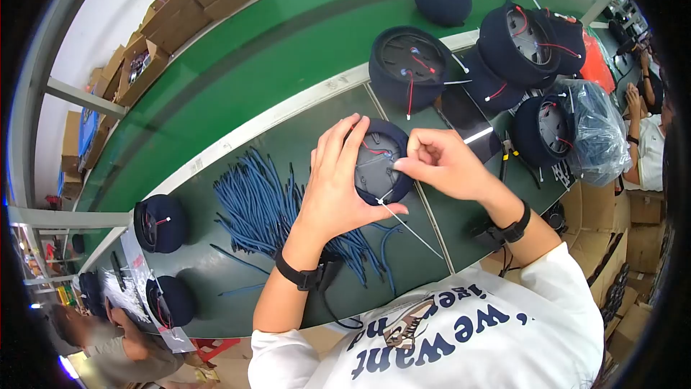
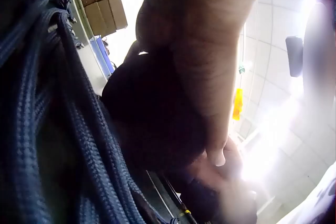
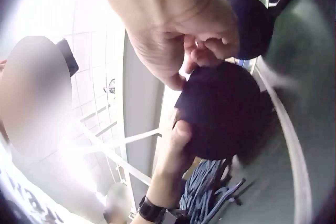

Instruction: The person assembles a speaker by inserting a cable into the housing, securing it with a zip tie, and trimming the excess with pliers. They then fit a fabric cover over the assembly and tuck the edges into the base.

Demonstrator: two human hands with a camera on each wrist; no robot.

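Note:
A round, navy fabric-covered shell [image 1: 373, 173] with a dark grey plastic inner face is tilted up toward the head camera. My left hand [image 1: 332, 180] holds it, fingers over the far rim and thumb along the near edge. On the inner face, a thin red wire [image 1: 372, 150] runs toward the middle. A white lead [image 1: 414, 231] trails over the near rim to the table. My right hand [image 1: 450, 166] has curled fingers, with thumb and forefinger pinching at the wires by the centre; the fingertips hide the exact spot. In the right wrist view, the shell [image 3: 223, 111] shows its dark outside.
Blue braided cords [image 1: 252, 202] lie heaped beside my left forearm. Several similar shells [image 1: 409, 72] stand at the back right, others at the left. Yellow-handled pliers [image 1: 507, 148] and a clear plastic bag [image 1: 594, 130] lie to the right. A green belt [image 1: 288, 51] runs behind the table.

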